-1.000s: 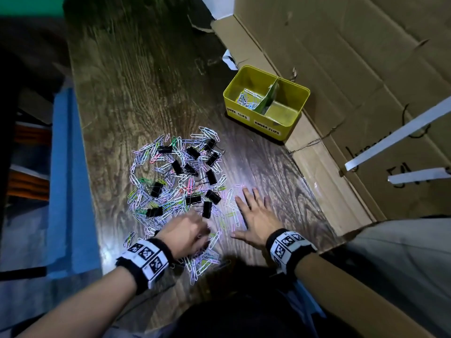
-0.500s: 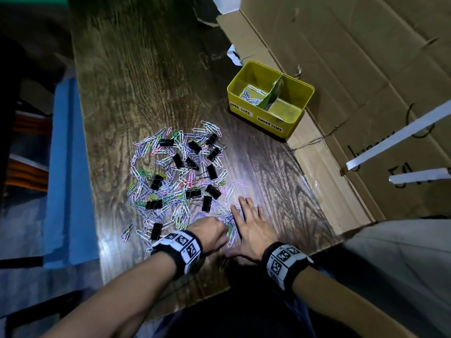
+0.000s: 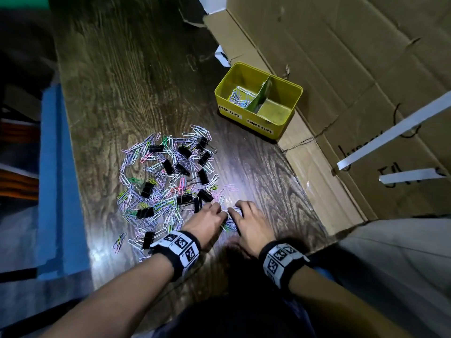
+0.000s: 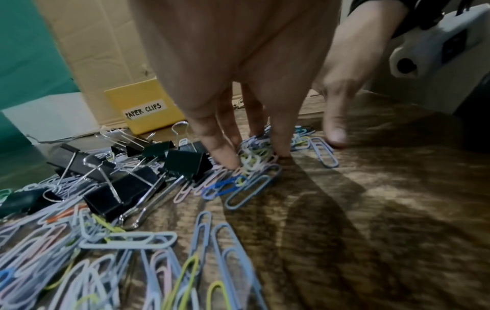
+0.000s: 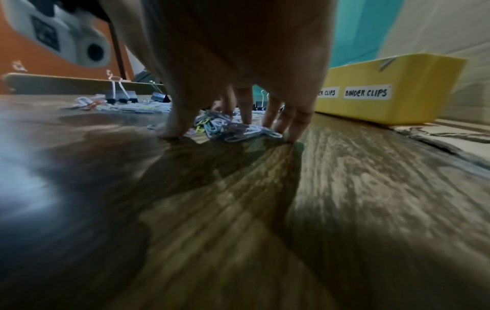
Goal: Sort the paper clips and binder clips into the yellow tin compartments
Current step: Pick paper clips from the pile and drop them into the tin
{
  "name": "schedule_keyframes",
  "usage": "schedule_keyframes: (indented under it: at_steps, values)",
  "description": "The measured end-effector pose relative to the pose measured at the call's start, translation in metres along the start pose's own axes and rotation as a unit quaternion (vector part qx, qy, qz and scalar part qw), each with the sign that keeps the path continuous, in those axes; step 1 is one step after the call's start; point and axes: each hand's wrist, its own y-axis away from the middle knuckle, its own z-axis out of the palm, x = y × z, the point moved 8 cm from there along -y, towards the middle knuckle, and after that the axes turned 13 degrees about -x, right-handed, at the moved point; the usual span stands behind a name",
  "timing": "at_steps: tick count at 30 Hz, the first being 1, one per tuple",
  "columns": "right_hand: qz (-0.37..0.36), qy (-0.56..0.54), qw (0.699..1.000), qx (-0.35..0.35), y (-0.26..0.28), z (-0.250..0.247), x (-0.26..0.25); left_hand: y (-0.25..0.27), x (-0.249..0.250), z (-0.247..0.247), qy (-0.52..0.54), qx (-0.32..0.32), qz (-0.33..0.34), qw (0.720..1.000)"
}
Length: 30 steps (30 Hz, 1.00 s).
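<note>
**Head view: both hands closed in on a small heap of paper clips**

Head view footage shows the left hand [image 3: 207, 222] and the right hand [image 3: 251, 223] set fingertip to fingertip on the dark wood-grain table [image 3: 146, 81], at the near right edge of the scattered pile of pastel wire paper clips [image 3: 156, 191]. A small gathered bunch of paper clips [image 3: 230, 222] is enclosed between the two hands. In the wrist views the fingers of each hand are seen curled downward around this bunch, tips pressed to the table; the bunch is raked together rather than lifted, and whether any clip is actually pinched cannot be told. The palms fill the upper part of both wrist pictures, and much behind them is hidden.

Black folding binder clips with silver wire handles [image 3: 185, 200] are mixed through the pile. The rectangular yellow tin [image 3: 246, 115] stands well apart, beside the brown cardboard sheet [image 3: 341, 69]. Its left compartment, labelled for paper clips, holds some clips; the right one, labelled "BINDER CLIPS", is partly hidden by its near wall.
</note>
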Motion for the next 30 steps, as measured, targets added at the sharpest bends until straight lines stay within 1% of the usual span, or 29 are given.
schedule_keyframes:
  at_steps: [3,6,8,11,13,14,16,17,19,22,23,25,27,30]
  values:
    - [-0.024,-0.041,0.999,-0.018,-0.004,-0.007,0.0,-0.006,-0.007,0.004,0.022,-0.002,0.012,1.0]
    - [-0.053,-0.028,0.997,-0.045,-0.011,-0.008,0.003,-0.009,-0.014,0.002,0.055,0.033,0.033,0.997]
    - [-0.069,-0.007,0.997,-0.043,-0.013,-0.012,0.003,-0.012,-0.021,0.001,0.099,0.047,0.039,0.993]
    - [-0.078,0.003,0.996,-0.04,-0.014,-0.016,0.005,-0.016,-0.039,0.002,0.184,0.056,0.02,0.981]
    - [-0.079,-0.012,0.996,-0.037,-0.017,-0.018,0.009,-0.015,-0.051,0.0,0.234,0.092,0.01,0.968]
    - [-0.077,-0.027,0.996,-0.028,-0.019,-0.02,0.012,-0.013,-0.057,-0.003,0.268,0.119,0.005,0.956]
    - [-0.072,-0.073,0.995,0.003,-0.023,-0.029,0.02,-0.007,-0.069,-0.01,0.365,0.159,-0.012,0.917]
    - [-0.07,-0.104,0.992,0.024,-0.024,-0.035,0.023,-0.006,-0.074,-0.013,0.414,0.165,-0.018,0.895]
    - [-0.072,-0.169,0.98,0.078,-0.025,-0.052,0.029,-0.005,-0.08,-0.019,0.499,0.156,-0.015,0.852]
    - [-0.067,-0.251,0.953,0.156,-0.022,-0.084,0.038,-0.003,-0.088,-0.035,0.617,0.145,0.012,0.773]
    - [-0.068,-0.28,0.94,0.185,-0.02,-0.099,0.041,-0.001,-0.091,-0.044,0.643,0.142,0.019,0.752]
    - [-0.071,-0.328,0.91,0.244,-0.015,-0.13,0.048,0.0,-0.095,-0.07,0.676,0.143,0.043,0.722]
    - [-0.072,-0.374,0.88,0.283,-0.013,-0.161,0.054,-0.002,-0.099,-0.106,0.698,0.165,0.077,0.693]
    - [-0.05,-0.45,0.825,0.337,-0.016,-0.209,0.073,-0.015,-0.105,-0.168,0.732,0.199,0.119,0.641]
